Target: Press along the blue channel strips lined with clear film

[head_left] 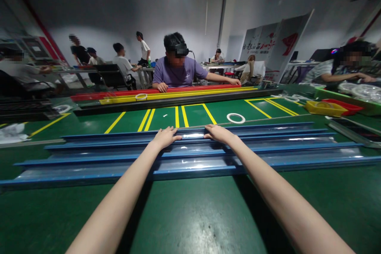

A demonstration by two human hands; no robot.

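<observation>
Several long blue channel strips with clear, shiny film in their troughs lie side by side across the green table. My left hand point(166, 137) is at the far blue channel strip point(190, 135), its fingers along the back rim and its thumb on the near side. A little to the right, my right hand point(218, 133) grips the same strip, fingertips bent over its rim. Both forearms reach over the nearer blue channel strips point(196, 162). The undersides of my fingers are hidden.
Beyond the yellow-taped green table point(190, 115) lie a white tape ring point(236, 118), a black strip point(178, 102), a yellow strip point(190, 95) and a red strip point(119, 96). A person point(181, 71) opposite touches the red strip. Yellow point(324, 108) and red trays point(351, 107) sit right.
</observation>
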